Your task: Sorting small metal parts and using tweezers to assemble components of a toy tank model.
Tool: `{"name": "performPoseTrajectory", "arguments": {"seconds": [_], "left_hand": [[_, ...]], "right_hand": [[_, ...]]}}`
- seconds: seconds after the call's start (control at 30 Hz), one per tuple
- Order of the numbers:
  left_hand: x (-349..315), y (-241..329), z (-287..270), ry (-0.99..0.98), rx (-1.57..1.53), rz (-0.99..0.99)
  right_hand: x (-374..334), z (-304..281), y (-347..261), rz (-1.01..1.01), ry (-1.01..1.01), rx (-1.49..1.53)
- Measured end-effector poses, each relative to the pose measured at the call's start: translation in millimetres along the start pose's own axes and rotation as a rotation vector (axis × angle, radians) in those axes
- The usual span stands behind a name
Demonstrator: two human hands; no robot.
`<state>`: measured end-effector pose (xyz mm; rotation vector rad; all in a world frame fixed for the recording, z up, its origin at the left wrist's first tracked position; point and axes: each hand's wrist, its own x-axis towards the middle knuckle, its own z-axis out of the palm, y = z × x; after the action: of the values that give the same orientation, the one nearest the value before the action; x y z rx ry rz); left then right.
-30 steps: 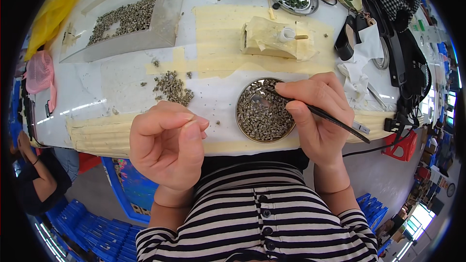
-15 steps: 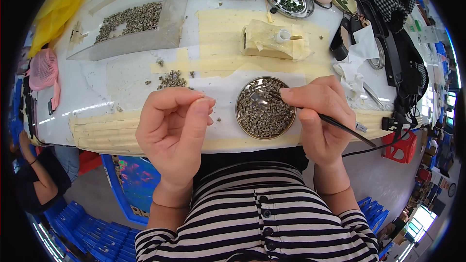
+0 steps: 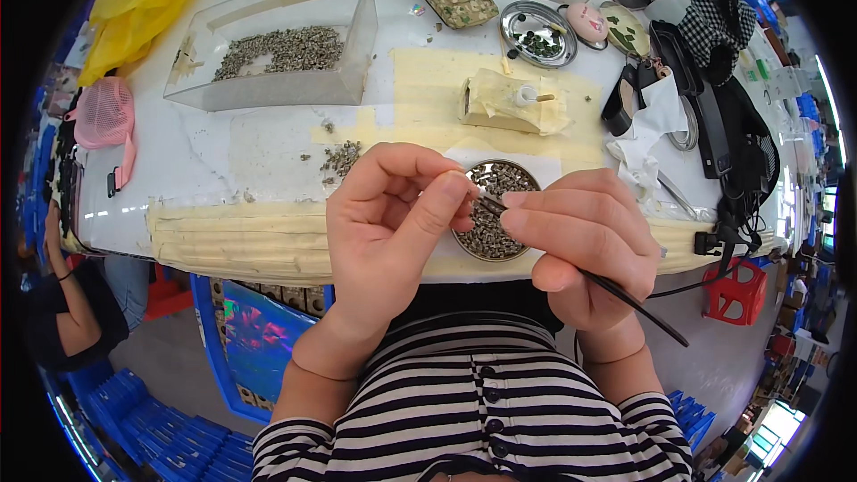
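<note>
My left hand [image 3: 384, 228] is closed in a pinch, thumb against fingertips; whatever it holds is too small to make out. In my right hand [image 3: 594, 241] is a pair of black tweezers [image 3: 629, 301], its tips meeting the left fingertips. Both hands are above the near edge of a round dish [image 3: 496, 259], partly covering it. Small silvery metal parts [image 3: 486, 236] fill much of that dish. More such parts lie in a loose pile [image 3: 342, 159] on the table, beyond my left hand.
A clear plastic box [image 3: 259, 96] of metal parts stands far left. Behind the dish sits a tape-covered block [image 3: 500, 105] with a white cup. Farther back are a camouflage toy tank hull [image 3: 464, 7] and a metal plate [image 3: 571, 52] with green pieces. Black straps [image 3: 705, 125] lie at right.
My left hand has moved right, over the dish, to meet the tweezers. The tweezers' tips have left the dish's parts and come up to the left fingertips. The view has shifted slightly.
</note>
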<state>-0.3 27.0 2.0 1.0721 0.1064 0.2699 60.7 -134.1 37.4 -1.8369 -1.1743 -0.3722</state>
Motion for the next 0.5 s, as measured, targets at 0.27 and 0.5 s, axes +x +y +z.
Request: {"name": "performPoseTrajectory", "arguments": {"seconds": [0.27,0.5], "left_hand": [[0.7,-2.6,-0.2,-0.003,-0.082,-0.039],[2.3,-1.2,-4.4,-0.087,-0.446,-0.294]], "right_hand": [[-3.1,7.2,-2.9,0.009,0.018,-0.009],[-16.5,11.9,-6.5,0.198,0.173,0.267]]}}
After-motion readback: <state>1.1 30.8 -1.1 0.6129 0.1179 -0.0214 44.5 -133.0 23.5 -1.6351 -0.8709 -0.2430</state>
